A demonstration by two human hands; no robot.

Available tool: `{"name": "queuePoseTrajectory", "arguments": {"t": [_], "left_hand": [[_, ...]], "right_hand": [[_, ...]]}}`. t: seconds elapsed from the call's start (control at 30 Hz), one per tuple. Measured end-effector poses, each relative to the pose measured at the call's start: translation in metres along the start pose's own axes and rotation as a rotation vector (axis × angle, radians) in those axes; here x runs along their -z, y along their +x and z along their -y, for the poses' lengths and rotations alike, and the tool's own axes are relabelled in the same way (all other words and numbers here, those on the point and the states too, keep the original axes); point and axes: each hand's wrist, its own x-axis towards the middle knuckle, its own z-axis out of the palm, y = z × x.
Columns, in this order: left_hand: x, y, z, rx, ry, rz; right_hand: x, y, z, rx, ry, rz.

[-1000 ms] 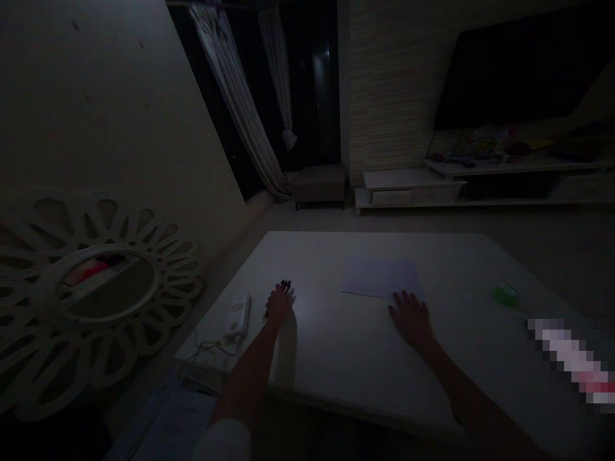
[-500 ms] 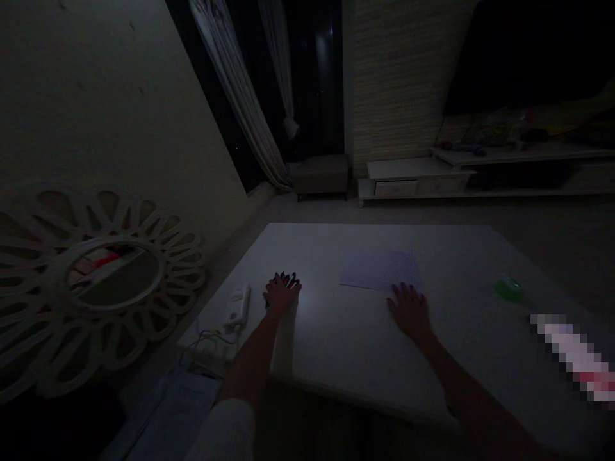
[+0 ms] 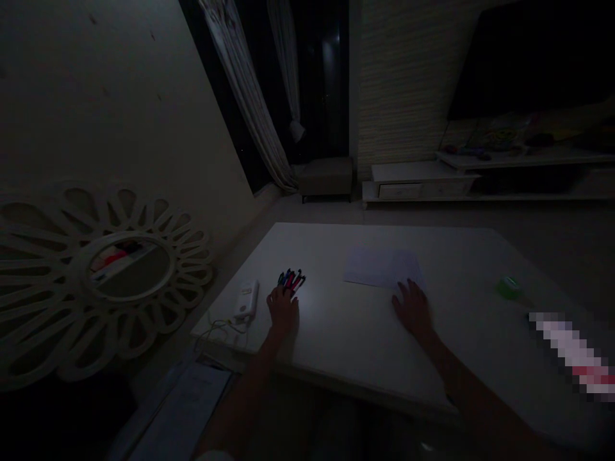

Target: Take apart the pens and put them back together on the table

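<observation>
although neither hand grips anything, the person's left hand [image 3: 282,309] lies open on a broad white painted counter [image 3: 346,349], its fingers ending right at a small bundle of slim pens with red, blue and black barrels [image 3: 291,279]. whether they actually touch the pens cannot be told from this angle. the right hand [image 3: 412,308] is also open and unclenched, palm down, with its fingers at the near edge of a plain white rectangular sheet of paper [image 3: 382,267]; it seems to be at the corner of the sheet, not pinning it firmly.

the sheet lies near the middle of the counter, and the pens sit just to its left, an arrangement that appears to keep both within easy reach of the two hands. a small white plastic box [image 3: 246,299] stands near the counter's left edge, and its thin pale cord [image 3: 217,331] trails toward the edge, which probably explains why the box sits out there. farther right lies a small green translucent object [image 3: 509,287], too dim to identify, well apart from the hands.

beyond the counter, a low white media cabinet [image 3: 418,182] runs along the wall, and a round white petal-framed mirror [image 3: 108,275] stands at the left.
</observation>
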Motion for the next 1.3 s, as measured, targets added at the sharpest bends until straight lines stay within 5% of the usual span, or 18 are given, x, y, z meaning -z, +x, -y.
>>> {"name": "queuePoseTrajectory", "arguments": {"t": [0.53, 0.7, 0.83, 0.93, 1.0, 1.13, 1.3], "left_hand": [[0.001, 0.016, -0.005, 0.025, 0.111, 0.003], [0.002, 0.010, -0.005, 0.066, -0.072, -0.026], [0.000, 0.003, -0.015, 0.180, -0.497, -0.069], [-0.011, -0.009, -0.040, 0.162, -0.757, 0.007], [-0.023, -0.023, -0.064, 0.107, -0.960, 0.171], [-0.043, -0.055, -0.114, 0.052, -1.317, 0.466], [-0.047, -0.074, -0.141, -0.029, -1.373, 0.583]], "right_hand": [[0.015, -0.028, 0.008, 0.023, 0.042, -0.089], [0.017, -0.030, 0.008, 0.038, 0.049, -0.098], [0.021, -0.029, 0.009, 0.030, 0.147, -0.102], [0.024, -0.026, 0.023, -0.077, 0.359, -0.088], [0.026, -0.024, 0.045, -0.259, 0.600, -0.039], [0.034, -0.020, 0.101, -0.577, 1.286, 0.282], [0.046, -0.022, 0.131, -0.691, 1.615, 0.218]]}}
